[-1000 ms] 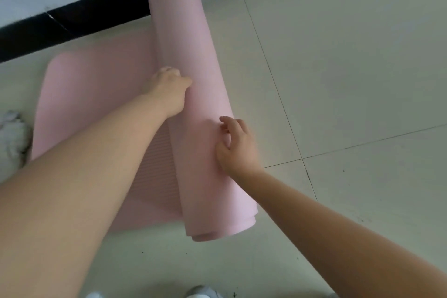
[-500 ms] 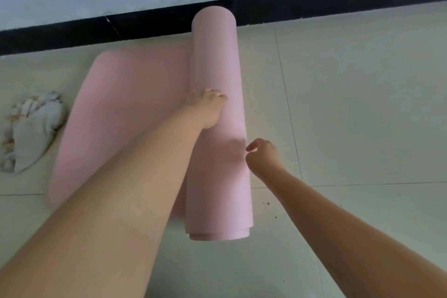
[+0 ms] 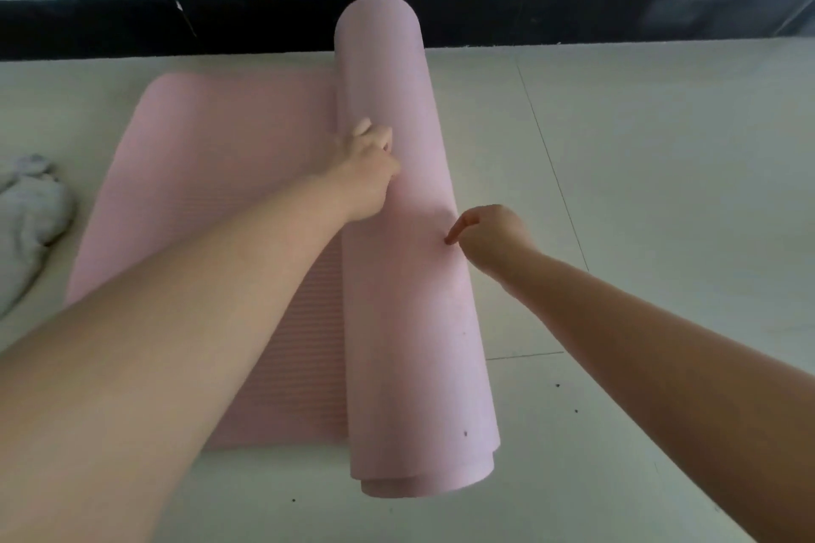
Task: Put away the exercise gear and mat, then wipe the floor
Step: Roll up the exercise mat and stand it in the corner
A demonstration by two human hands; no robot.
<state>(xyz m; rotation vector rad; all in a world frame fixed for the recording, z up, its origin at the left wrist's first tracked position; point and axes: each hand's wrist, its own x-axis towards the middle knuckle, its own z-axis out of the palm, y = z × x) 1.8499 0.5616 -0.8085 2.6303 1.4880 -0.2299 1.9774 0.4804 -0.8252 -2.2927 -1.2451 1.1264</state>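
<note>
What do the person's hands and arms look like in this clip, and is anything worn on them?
Both arms are bare up to the frame edge: no sleeves show. The left hand and right hand wear no gloves, and no watch, bracelet or ring is visible. Fingernails appear short and unpainted.

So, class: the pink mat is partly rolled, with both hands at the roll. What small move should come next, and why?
Probably push the roll leftward another turn over the flat part of the mat. The left hand rests on the roll, the right hand at its right side, and a good stretch still lies flat.
</note>
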